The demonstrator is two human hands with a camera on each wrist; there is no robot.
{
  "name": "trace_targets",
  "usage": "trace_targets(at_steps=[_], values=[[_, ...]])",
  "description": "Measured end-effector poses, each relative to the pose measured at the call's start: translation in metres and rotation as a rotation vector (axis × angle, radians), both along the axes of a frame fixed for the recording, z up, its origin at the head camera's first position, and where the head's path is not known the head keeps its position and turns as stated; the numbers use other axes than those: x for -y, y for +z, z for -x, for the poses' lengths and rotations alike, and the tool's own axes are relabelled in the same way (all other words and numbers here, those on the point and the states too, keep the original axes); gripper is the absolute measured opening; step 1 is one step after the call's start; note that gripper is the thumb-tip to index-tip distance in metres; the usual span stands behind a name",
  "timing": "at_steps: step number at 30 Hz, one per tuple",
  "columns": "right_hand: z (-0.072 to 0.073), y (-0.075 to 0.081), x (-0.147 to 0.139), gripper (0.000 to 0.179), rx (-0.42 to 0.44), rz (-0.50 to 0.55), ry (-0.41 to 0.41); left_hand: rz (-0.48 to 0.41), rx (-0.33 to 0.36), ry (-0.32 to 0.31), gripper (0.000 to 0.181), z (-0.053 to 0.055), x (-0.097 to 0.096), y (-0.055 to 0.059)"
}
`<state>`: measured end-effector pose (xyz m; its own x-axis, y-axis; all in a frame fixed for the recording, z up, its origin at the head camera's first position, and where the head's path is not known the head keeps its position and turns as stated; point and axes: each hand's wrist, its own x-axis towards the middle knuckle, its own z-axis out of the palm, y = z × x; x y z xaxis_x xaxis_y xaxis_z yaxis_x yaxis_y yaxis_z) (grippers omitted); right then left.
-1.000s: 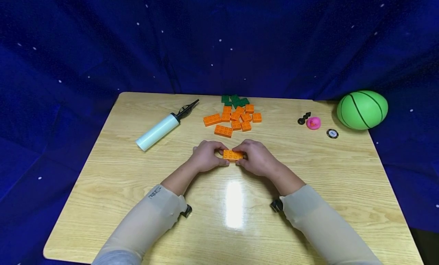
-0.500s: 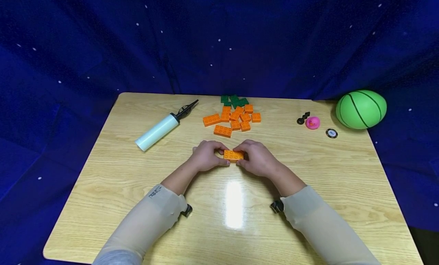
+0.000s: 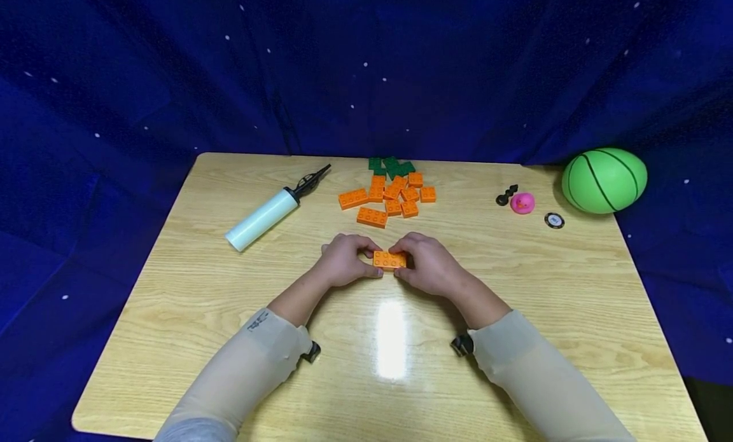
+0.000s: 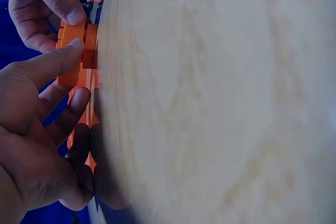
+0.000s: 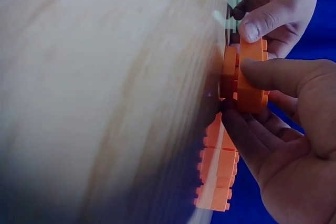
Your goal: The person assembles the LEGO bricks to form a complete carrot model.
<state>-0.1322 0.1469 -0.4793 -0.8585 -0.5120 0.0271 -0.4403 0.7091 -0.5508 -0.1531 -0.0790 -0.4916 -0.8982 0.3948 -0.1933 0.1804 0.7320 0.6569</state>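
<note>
Left grip (image 3: 347, 261) and right grip (image 3: 426, 262) pinch an orange brick (image 3: 389, 259) above a second brick (image 4: 91, 46).

Plast. brick (image 3: 389, 260), glossy wood tbl (image 3: 172, 289)

Deep blue cloth (image 3: 366, 79), flecked with white, spreads behind and beside a pale wood-grain counter (image 3: 572, 289) — its left corners rounded — whose top reflects a bright patch of light (image 3: 391, 340).

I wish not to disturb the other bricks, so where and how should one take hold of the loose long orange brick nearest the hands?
Grip the long orange brick by its two short ends, probably best from above and the near side: it lies studs up, with other bricks close behind.
</note>
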Motion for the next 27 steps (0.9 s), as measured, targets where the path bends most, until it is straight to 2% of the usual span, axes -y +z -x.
trace_targets(at_steps=[13,20,27], values=[[0.0036,-0.0022,0.0008,0.034,-0.009,-0.02,-0.014,0.01,-0.011,-0.001,0.035,0.001,-0.0023,0.0002],[0.0044,-0.0012,0.0035,0.033,0.032,-0.029,-0.012,0.012,-0.006,0.002,0.035,0.0016,-0.0011,-0.0009],[0.0063,-0.0036,0.0086,0.034,0.054,-0.086,0.0,0.008,-0.015,-0.001,0.034,0.0007,-0.0011,-0.0013]])
